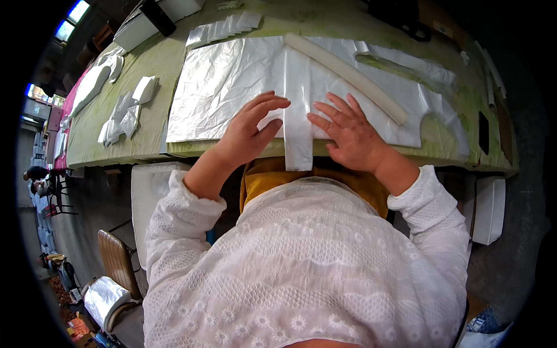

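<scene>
White patterned blouse (301, 255) fills the space nearest the camera, with mustard cloth (258, 188) showing between it and the near edge of the green-covered surface (154, 129). A silvery plastic sheet (229, 78) lies along the middle of that edge, and over it runs a narrow plastic strip (299, 133), its end hanging past the edge. The person's left hand (250, 127) is beside the strip, its thumb and fingers apart. The right hand (347, 129) is spread flat opposite, an outstretched finger at the strip's side; whether it touches cannot be told. A white tube (348, 75) slants across the sheet from the far side toward the right. Folded plastic pieces (125, 116) lie toward the left edge, a black flat object (483, 132) near the right. Colourful goods (77, 326) beyond the surface are too small and blurred to read any lettering.
</scene>
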### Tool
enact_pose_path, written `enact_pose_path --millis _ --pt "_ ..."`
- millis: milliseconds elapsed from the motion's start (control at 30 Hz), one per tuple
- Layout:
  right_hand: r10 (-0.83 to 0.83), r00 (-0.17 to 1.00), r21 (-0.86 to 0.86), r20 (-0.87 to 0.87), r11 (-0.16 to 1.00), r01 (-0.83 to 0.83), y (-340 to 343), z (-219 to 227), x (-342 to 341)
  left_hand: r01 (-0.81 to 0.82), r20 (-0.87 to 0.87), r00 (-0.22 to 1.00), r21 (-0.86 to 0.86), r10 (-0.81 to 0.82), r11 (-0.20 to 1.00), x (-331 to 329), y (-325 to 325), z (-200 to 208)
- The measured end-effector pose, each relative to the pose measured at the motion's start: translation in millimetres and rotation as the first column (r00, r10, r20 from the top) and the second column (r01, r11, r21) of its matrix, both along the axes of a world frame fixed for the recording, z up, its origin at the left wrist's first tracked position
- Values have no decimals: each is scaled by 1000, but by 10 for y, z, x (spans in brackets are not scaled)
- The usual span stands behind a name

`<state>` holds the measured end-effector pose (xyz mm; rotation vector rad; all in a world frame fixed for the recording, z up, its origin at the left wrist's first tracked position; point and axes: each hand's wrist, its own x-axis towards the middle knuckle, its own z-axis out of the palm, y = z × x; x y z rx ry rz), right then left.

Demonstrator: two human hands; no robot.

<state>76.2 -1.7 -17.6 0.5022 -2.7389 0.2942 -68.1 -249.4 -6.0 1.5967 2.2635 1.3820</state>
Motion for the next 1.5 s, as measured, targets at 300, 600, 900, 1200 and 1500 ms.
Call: enact_pose_path --millis 300,600,900,1200,1500 --pt "30 997 -183 76 983 -15 -406 -243 100 -19 -157 985 -528 -75 849 -11 344 -249" --pt "99 995 -533 -26 841 -98 -341 -216 142 121 -138 972 -397 -190 910 238 45 -96" --pt "-124 907 -722 402 566 398 -329 -215 -227 -158 213 956 -196 199 968 292 209 -279" --pt "-260 675 -385 691 658 648 -247 65 -716 -355 92 925 -125 367 926 250 323 -376" --pt "-306 661 -321 685 687 651 -266 48 -674 -370 -333 900 -247 280 896 208 404 -327"
